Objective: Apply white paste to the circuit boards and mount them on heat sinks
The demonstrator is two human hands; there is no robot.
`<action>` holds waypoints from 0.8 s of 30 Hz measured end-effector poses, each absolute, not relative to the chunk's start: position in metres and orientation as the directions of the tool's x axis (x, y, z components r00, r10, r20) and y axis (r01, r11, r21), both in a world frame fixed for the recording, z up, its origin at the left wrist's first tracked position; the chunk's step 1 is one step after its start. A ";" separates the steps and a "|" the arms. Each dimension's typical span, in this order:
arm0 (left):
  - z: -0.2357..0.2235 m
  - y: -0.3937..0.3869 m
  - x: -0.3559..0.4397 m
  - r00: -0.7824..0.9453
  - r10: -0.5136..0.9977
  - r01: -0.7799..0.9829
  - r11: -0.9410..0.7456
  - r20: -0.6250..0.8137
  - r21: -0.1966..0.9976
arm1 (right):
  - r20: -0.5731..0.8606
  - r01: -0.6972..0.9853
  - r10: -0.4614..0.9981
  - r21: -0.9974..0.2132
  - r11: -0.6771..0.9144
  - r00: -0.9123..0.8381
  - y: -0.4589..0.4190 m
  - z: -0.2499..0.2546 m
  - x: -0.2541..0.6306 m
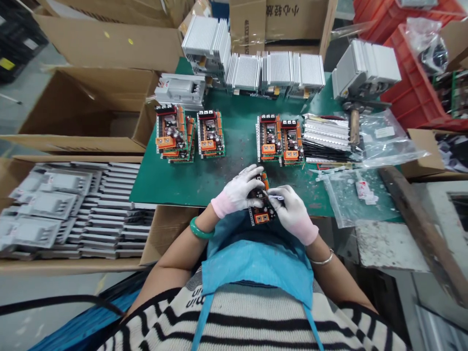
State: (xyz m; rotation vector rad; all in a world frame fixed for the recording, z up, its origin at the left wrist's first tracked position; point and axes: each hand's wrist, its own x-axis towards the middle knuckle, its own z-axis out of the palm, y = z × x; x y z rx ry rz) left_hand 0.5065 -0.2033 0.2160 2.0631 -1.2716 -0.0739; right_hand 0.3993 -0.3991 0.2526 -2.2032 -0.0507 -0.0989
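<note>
A circuit board (260,210) with orange connectors rests at the near edge of the green mat (234,146), tilted toward me. My left hand (238,190), in a white glove, is curled over the board's top and grips it. My right hand (290,210), also gloved, is closed on a small thin tool (274,197) whose tip touches the board. More boards lie in stacks on the mat, at left (175,132) and at centre right (280,139).
White finned heat sinks (278,70) line the back of the mat. A cardboard box at left holds several grey heat-sink housings (73,209). Clear plastic bags (356,192) and a hammer (354,124) lie at right. Red crates (405,97) stand far right.
</note>
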 end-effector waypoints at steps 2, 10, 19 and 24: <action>0.215 -0.203 0.506 0.514 -0.801 -0.764 -0.264 0.308 0.589 | 0.095 0.080 0.010 -0.769 -0.634 0.995 -0.397 0.252 0.403; 0.214 -0.204 0.504 0.521 -0.790 -0.763 -0.261 0.324 0.591 | 0.125 0.134 0.060 -0.747 -0.651 0.990 -0.396 0.249 0.414; 0.218 -0.204 0.504 0.540 -0.790 -0.740 -0.282 0.290 0.610 | 0.139 0.130 0.031 -0.794 -0.593 0.990 -0.396 0.246 0.417; 0.218 -0.205 0.504 0.555 -0.783 -0.730 -0.296 0.281 0.616 | 0.155 0.179 0.091 -0.791 -0.585 0.984 -0.399 0.246 0.420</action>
